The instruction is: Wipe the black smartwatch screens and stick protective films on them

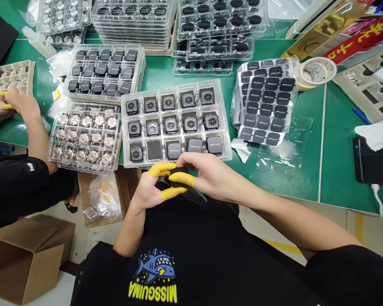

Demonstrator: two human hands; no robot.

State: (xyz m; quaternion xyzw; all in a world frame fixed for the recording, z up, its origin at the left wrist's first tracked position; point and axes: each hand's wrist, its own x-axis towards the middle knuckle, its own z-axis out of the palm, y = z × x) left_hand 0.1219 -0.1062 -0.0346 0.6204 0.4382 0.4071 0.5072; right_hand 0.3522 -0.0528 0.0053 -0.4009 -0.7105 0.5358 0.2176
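Note:
Just in front of my chest, my left hand (150, 187) and my right hand (209, 174) are closed around a dark smartwatch (178, 171), mostly hidden by my fingers. Yellow finger cots cover several fingertips. A dark, glossy flat piece (196, 196) shows below my right fingers; I cannot tell whether it belongs to the watch. Right beyond my hands lies a clear plastic tray (175, 90) of square smartwatches, many with sensor backs up. In its near row, some carry grey square stickers (174, 150), and one slot (153, 150) shows only a dark flat square.
Sheets of dark square stickers (268, 104) lie right of the tray, near a tape roll (317, 70) and a phone (372, 161). Stacked trays (134, 25) stand behind; a tray of round watches (83, 138) sits left. A co-worker's hands (19, 102) work farther left. Cardboard boxes (47, 272) are below.

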